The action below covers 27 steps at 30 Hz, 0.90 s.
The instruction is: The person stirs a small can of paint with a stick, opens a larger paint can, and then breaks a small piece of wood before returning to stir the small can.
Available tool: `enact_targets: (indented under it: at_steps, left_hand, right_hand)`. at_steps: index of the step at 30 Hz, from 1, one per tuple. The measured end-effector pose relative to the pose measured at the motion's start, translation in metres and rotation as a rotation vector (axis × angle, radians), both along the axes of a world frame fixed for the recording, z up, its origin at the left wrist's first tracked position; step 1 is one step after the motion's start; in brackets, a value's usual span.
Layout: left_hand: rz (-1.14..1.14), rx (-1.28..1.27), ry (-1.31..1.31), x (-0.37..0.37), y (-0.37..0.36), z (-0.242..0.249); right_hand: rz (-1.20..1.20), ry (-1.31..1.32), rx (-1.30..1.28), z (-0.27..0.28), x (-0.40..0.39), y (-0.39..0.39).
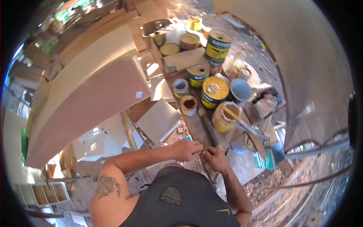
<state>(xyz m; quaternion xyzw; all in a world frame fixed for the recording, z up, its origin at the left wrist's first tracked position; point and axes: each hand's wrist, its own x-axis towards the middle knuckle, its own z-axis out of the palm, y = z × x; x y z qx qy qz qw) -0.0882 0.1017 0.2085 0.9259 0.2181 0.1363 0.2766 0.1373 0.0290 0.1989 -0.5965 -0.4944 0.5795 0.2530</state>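
Observation:
My left hand and my right hand are close together in front of my chest, at the near end of the bench. The left hand's fingers are pinched together; anything between them is too small to make out. Bent and closed, the fingers of my right hand sit just beside it, their contents hidden. Under the right hand shows part of a round yellowish rim. A dark, narrow strip of wood runs along the bench away from my hands.
Several paint cans crowd the bench, among them a yellow-lidded can and an open, smeared tub with a flat stick across it. A blue-grey cup stands behind. Large panels flank the bench: a pinkish one left, a brown one right.

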Motion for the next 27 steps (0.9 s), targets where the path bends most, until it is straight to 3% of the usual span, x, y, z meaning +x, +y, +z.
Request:
enact_targets:
  at_steps: [6, 11, 14, 17, 19, 21, 25, 27]
  left_hand:
    - [-0.045, -0.088, -0.069, -0.001, -0.002, 0.003]
    - [-0.152, -0.163, -0.069, 0.000, 0.001, 0.008]
    - [-0.089, -0.236, -0.126, 0.003, -0.005, 0.017]
    - [0.043, -0.240, -0.264, 0.003, -0.015, 0.013]
    - [0.059, -0.080, -0.301, 0.002, -0.016, 0.018]
    - [0.048, 0.077, -0.374, 0.002, -0.014, 0.024]
    - [0.123, 0.138, -0.412, -0.006, -0.012, 0.014]
    - [0.269, 0.167, -0.433, -0.020, -0.008, 0.010]
  right_hand:
    - [0.178, -0.114, 0.403, 0.017, -0.002, -0.011]
    - [0.274, -0.067, 0.358, 0.002, 0.000, -0.013]
    - [0.185, 0.080, 0.279, -0.005, -0.003, -0.016]
    - [-0.016, 0.457, 0.105, -0.010, -0.013, -0.020]
    - [-0.150, 0.669, 0.018, 0.002, -0.020, -0.022]
    - [-0.221, 0.674, 0.025, 0.000, -0.025, -0.020]
    - [-0.333, 0.605, 0.081, -0.002, -0.040, -0.015]
    - [-0.452, 0.478, 0.119, -0.001, -0.043, -0.013]
